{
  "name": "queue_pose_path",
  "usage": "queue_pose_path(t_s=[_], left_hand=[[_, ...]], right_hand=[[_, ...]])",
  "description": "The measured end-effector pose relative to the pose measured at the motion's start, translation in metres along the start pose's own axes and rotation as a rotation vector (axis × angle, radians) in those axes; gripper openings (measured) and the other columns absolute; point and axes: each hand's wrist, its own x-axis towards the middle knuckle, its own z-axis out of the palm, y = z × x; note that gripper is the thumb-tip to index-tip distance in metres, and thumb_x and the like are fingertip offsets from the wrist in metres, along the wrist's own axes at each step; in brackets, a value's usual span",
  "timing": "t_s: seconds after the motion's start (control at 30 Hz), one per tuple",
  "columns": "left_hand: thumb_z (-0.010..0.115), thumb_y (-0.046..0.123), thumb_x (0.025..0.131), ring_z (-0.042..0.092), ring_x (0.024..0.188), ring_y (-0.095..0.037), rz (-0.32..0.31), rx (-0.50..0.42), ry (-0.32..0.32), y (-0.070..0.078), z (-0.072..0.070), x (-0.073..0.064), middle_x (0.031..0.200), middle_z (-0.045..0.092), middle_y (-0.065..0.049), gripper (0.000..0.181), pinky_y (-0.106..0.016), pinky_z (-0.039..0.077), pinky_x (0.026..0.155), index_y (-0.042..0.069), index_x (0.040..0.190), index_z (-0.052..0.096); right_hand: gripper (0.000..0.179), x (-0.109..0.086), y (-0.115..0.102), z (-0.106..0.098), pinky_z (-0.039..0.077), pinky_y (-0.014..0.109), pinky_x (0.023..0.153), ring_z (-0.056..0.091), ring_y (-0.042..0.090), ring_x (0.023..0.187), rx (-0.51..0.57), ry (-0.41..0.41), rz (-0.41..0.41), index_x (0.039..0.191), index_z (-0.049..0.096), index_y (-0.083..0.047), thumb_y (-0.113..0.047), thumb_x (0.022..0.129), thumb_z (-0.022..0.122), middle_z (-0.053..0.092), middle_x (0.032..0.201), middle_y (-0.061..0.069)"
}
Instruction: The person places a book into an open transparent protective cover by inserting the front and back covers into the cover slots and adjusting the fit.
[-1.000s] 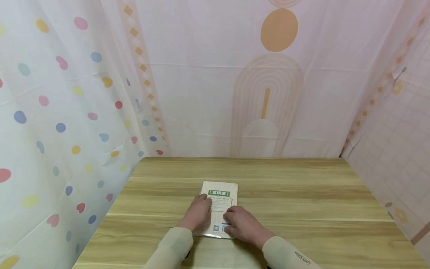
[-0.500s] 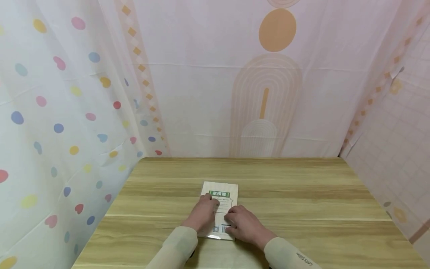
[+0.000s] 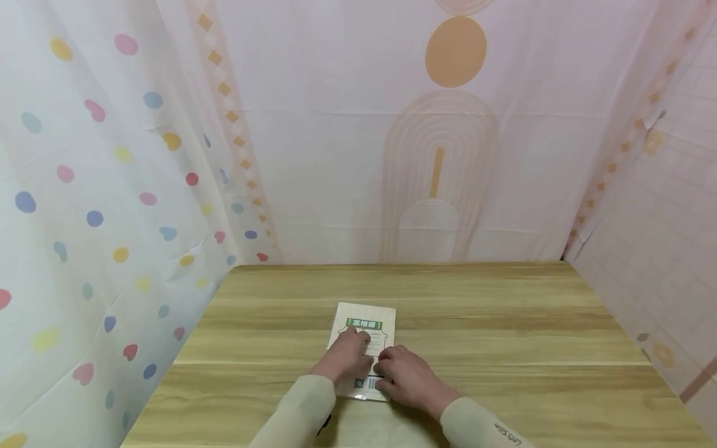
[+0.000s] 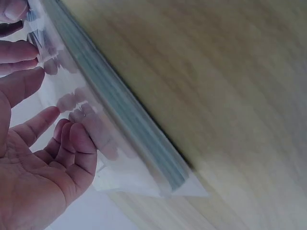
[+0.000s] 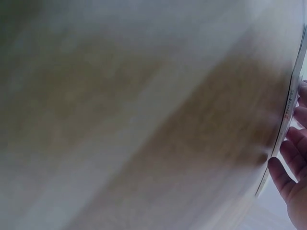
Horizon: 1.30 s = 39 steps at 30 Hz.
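Observation:
A book with a pale cover and a green title band lies flat, its barcode towards me. Clear plastic film wraps it, shiny with finger reflections, and juts past one corner of its greenish page edges. My left hand is over the cover, fingertips on the film below the title; its little and ring fingers are bent in the left wrist view. By the barcode, my right hand rests on the book's right side, with one fingertip at the thin printed edge.
The wood-grain table reaches out on both sides of the book. A pale curtain with arch patterns hangs behind its far edge, and a dotted curtain hangs on the left.
My left hand has slid to the right across the cover, from the book's left edge towards its middle. The right hand stays almost in place, and the book has barely moved.

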Motion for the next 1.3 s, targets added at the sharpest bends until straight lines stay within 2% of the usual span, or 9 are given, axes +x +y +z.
queue_pose_path(t_s=[0.2, 0.5, 0.7, 0.93, 1.13, 1.3], left_hand=[[0.074, 0.029, 0.085, 0.052, 0.089, -0.027, 0.002, 0.044, 0.016, 0.002, 0.002, 0.001, 0.1, 0.052, -0.015, 0.041, -0.046, 0.051, 0.08, 0.0, 0.112, 0.063], [0.063, 0.022, 0.091, 0.056, 0.096, -0.03, -0.065, 0.011, 0.009, 0.004, 0.003, 0.003, 0.105, 0.053, -0.016, 0.034, -0.048, 0.05, 0.086, 0.0, 0.117, 0.063], [0.065, 0.024, 0.092, 0.057, 0.094, -0.033, -0.052, 0.025, 0.013, 0.006, 0.002, 0.005, 0.101, 0.054, -0.017, 0.03, -0.05, 0.051, 0.083, 0.002, 0.112, 0.061], [0.074, 0.033, 0.086, 0.055, 0.094, -0.034, -0.077, 0.053, 0.035, 0.012, 0.001, 0.004, 0.103, 0.054, -0.02, 0.044, -0.05, 0.051, 0.08, 0.002, 0.114, 0.06], [0.078, 0.039, 0.084, 0.055, 0.098, -0.036, -0.112, 0.09, 0.066, 0.015, 0.006, 0.007, 0.106, 0.054, -0.021, 0.052, -0.051, 0.051, 0.079, 0.001, 0.114, 0.058], [0.077, 0.05, 0.082, 0.053, 0.104, -0.038, -0.158, 0.153, 0.097, 0.017, 0.011, 0.012, 0.112, 0.052, -0.026, 0.066, -0.052, 0.053, 0.076, -0.001, 0.119, 0.057]], right_hand=[[0.021, 0.002, -0.001, -0.002, 0.05, 0.033, 0.089, 0.058, 0.018, 0.104, 0.008, -0.024, 0.015, 0.105, 0.076, -0.013, -0.025, 0.089, 0.07, 0.065, 0.112, 0.002], [0.012, 0.0, 0.0, -0.006, 0.052, 0.035, 0.088, 0.062, 0.019, 0.107, 0.035, -0.013, 0.029, 0.096, 0.077, -0.016, -0.023, 0.091, 0.069, 0.07, 0.112, 0.001], [0.011, -0.001, -0.001, -0.006, 0.052, 0.033, 0.084, 0.061, 0.018, 0.102, 0.015, 0.004, 0.002, 0.095, 0.078, -0.015, -0.021, 0.09, 0.071, 0.069, 0.108, 0.001], [0.01, -0.002, -0.002, -0.004, 0.05, 0.028, 0.081, 0.058, 0.014, 0.095, -0.001, 0.039, -0.043, 0.094, 0.078, -0.014, -0.02, 0.089, 0.072, 0.066, 0.101, -0.001], [0.013, -0.001, 0.0, -0.003, 0.05, 0.028, 0.085, 0.058, 0.013, 0.097, 0.011, 0.02, -0.019, 0.097, 0.078, -0.013, -0.021, 0.091, 0.07, 0.066, 0.103, -0.002], [0.013, -0.002, 0.001, -0.002, 0.05, 0.029, 0.086, 0.059, 0.013, 0.1, 0.033, 0.008, 0.009, 0.098, 0.078, -0.014, -0.022, 0.092, 0.068, 0.067, 0.11, -0.002]])
